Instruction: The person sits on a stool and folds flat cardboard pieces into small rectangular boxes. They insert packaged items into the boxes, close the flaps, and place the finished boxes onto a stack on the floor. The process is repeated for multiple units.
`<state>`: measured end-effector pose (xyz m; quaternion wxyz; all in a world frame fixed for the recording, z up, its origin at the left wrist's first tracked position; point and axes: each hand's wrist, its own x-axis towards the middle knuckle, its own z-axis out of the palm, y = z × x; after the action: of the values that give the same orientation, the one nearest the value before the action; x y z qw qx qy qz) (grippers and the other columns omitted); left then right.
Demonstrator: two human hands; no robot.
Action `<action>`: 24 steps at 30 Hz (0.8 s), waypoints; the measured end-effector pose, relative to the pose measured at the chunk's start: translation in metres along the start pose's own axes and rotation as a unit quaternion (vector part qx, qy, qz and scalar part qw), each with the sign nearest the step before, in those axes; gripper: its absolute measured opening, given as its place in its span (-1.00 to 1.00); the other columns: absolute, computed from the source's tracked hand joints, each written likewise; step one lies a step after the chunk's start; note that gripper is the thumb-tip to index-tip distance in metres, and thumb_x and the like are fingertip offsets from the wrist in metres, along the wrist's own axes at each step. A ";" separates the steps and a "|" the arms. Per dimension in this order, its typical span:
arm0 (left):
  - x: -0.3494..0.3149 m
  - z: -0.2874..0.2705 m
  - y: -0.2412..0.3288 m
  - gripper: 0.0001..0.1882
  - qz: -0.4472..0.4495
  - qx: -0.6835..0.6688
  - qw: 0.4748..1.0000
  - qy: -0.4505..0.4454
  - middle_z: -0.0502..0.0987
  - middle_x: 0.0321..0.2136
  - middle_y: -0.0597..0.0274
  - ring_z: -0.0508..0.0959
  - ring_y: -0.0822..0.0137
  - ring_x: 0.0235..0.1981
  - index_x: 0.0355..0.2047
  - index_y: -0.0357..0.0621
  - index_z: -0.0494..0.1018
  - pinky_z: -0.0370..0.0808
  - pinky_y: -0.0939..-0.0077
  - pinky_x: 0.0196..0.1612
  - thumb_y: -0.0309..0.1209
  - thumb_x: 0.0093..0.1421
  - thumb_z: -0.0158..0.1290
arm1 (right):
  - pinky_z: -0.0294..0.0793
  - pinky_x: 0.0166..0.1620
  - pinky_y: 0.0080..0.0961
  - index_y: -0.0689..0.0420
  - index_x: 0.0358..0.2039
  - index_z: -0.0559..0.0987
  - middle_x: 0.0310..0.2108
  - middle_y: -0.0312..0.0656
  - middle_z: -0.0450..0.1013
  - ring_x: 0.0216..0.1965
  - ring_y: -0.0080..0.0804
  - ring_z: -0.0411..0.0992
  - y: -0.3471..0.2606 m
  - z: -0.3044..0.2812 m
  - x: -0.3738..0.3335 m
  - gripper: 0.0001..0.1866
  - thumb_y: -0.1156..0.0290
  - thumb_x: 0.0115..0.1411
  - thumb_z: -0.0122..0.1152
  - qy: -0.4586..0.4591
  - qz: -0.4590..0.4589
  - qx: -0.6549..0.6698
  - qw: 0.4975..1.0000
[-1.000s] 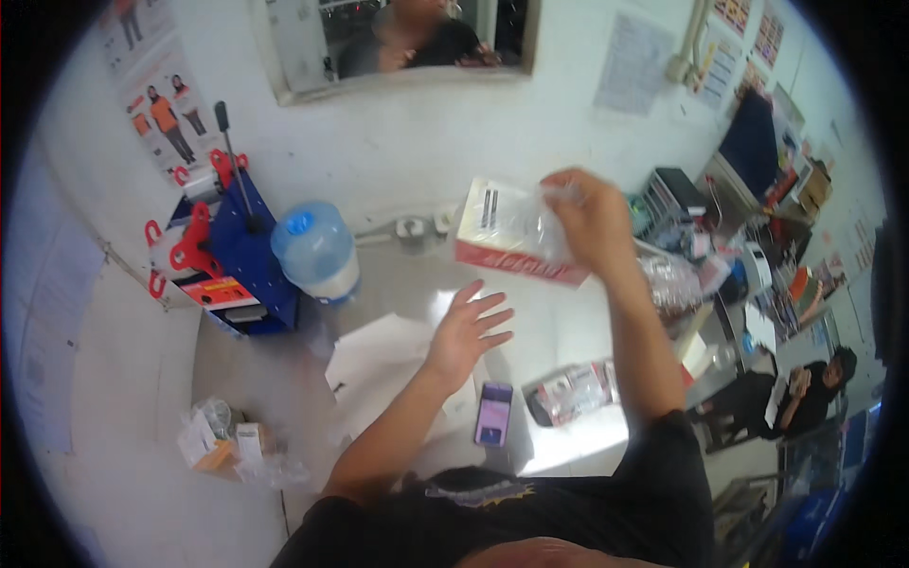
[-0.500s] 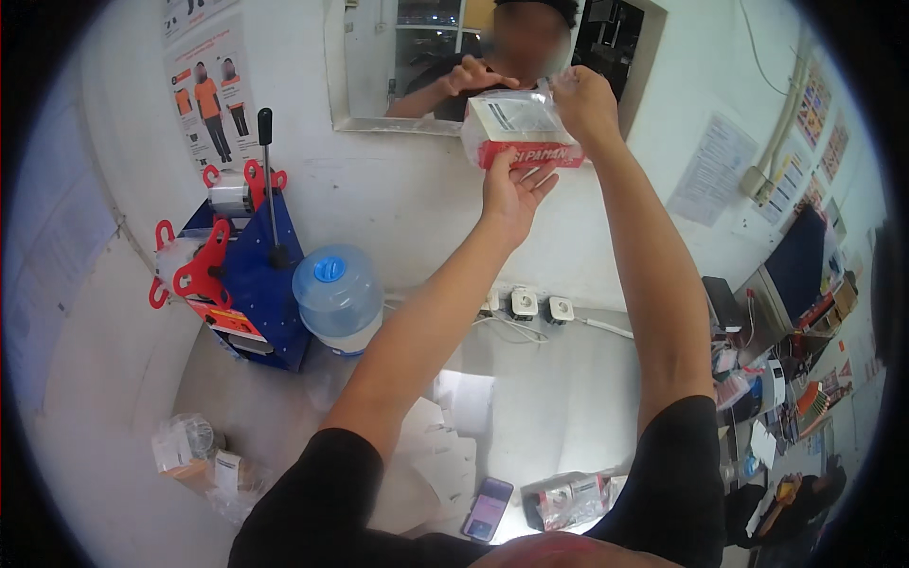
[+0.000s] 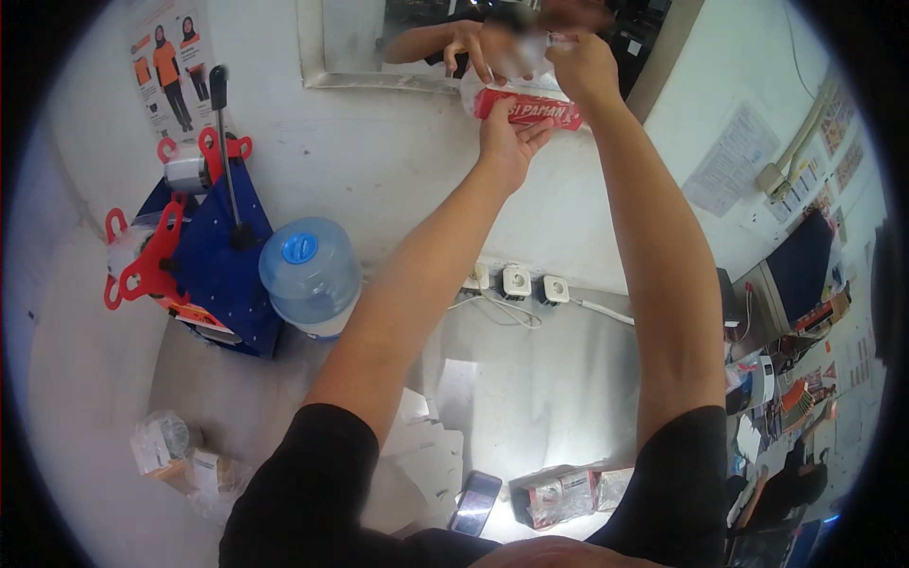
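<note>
Box of red-and-white cardboard (image 3: 547, 110) now up at the pale-framed window opening (image 3: 383, 81)

A second ago the bare right hand (image 3: 582, 68) alone had the box, over the grey metal counter (image 3: 554, 398), and the bare left hand (image 3: 511, 151) was empty with its fingers spread. Now both reach well forward, and the box is at the lower edge of the opening. Another person's hand (image 3: 464, 43), seen beyond the frame, has come down to the box's upper left; blur hides whether its fingers touch. By the look of it, lifting and reaching are done and the box is within that person's grasp, though neither of the wearer's hands has let go.

The box lies between the wearer's two hands, which are apart, the right one higher. The left supports it from beneath, thumb against the red front and fingers under the lower edge. The right is pinched on the clear plastic bag (image 3: 471, 90) wrapped around it, at the upper right corner.
</note>
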<state>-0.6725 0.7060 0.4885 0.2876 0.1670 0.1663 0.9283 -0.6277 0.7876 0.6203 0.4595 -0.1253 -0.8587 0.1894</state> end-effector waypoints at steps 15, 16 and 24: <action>-0.011 0.002 0.011 -0.45 -0.009 0.090 0.994 0.054 0.37 0.18 -0.29 0.45 -0.18 0.21 0.22 -0.33 0.19 0.45 -0.06 0.27 -0.23 0.35 -0.04 | 0.51 -0.04 -0.26 0.26 0.04 0.52 -0.12 0.05 0.52 -0.15 -0.13 0.51 -0.054 -0.099 -0.301 -0.59 0.44 0.19 0.35 -0.080 -0.010 0.107 0.991; -0.022 -0.002 0.015 -0.45 -0.009 0.138 0.989 0.047 0.37 0.19 -0.29 0.47 -0.16 0.20 0.23 -0.31 0.18 0.47 -0.04 0.25 -0.22 0.36 -0.03 | 0.52 -0.02 -0.26 0.25 0.04 0.53 -0.11 0.05 0.53 -0.09 -0.13 0.53 -0.052 -0.099 -0.338 -0.59 0.40 0.20 0.37 -0.121 0.031 0.133 0.983; -0.285 -0.053 0.108 -0.55 -0.206 0.627 0.617 -0.428 0.57 0.07 0.12 0.58 0.24 0.05 0.18 -0.25 0.44 0.50 0.30 0.11 -0.26 0.37 0.10 | 0.13 0.42 -0.08 0.33 0.43 0.10 0.32 0.32 0.18 0.37 0.21 0.13 -0.065 -0.056 -0.626 0.01 0.09 0.17 0.44 -0.410 0.205 0.148 0.876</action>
<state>-0.5240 0.4428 0.4240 0.3354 0.6466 0.5960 0.3379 -0.2413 0.4976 0.2134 0.0302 -0.1405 -0.8871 0.4386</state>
